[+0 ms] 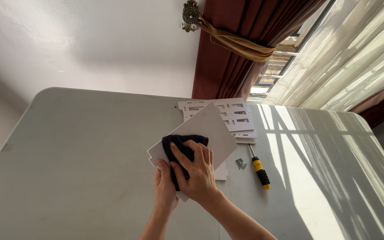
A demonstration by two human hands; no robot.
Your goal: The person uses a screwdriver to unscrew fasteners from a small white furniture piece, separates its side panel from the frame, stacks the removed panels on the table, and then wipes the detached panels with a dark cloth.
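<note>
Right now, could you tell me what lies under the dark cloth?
The dark cloth lies on a white panel, pressed by the right hand. The panel's surface beneath the cloth is hidden.

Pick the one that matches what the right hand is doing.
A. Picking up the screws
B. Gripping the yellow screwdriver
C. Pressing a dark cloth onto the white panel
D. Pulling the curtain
C: the right hand lies flat on the dark cloth on the white panel; the screwdriver lies untouched on the table.
</note>
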